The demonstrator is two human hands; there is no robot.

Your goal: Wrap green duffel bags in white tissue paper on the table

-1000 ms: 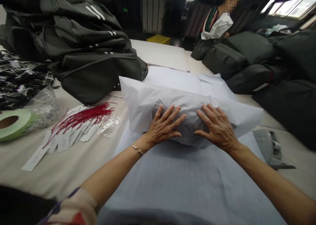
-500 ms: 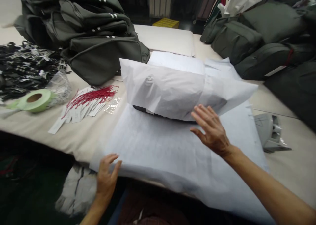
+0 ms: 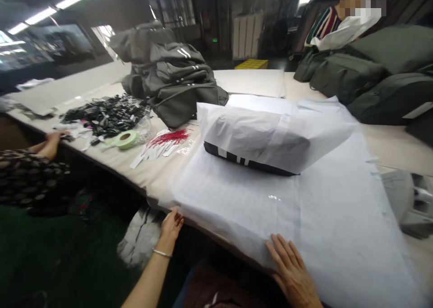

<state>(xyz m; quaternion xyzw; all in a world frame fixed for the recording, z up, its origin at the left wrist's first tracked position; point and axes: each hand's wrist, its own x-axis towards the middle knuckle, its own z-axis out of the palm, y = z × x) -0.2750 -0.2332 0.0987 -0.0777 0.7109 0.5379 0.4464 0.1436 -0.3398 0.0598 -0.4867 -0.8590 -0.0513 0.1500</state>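
Note:
A dark bag (image 3: 257,139) lies on its side on a large white sheet of tissue paper (image 3: 223,204), partly covered by a folded white sheet over its top and ends. Its dark lower edge with white stripes shows along the front. My left hand (image 3: 172,227), with a bracelet at the wrist, is at the near left corner of the paper, its fingers closed on the edge. Lower right, my right hand (image 3: 292,267) lies spread on the sheet near the table edge, fingers stretched out and holding nothing.
Left of the paper are red-stringed tags (image 3: 165,141), a green tape roll (image 3: 125,139) and a heap of black straps (image 3: 104,118). Dark bags (image 3: 186,82) are stacked behind; more bags (image 3: 382,82) lie right. A grey tape dispenser (image 3: 411,199) stands right. Another person's hand (image 3: 52,143) is at far left.
My right hand has moved from beside the wrapped bag down to the near part of the sheet. My left hand has closed at the paper's corner. The camera view has tilted up and left.

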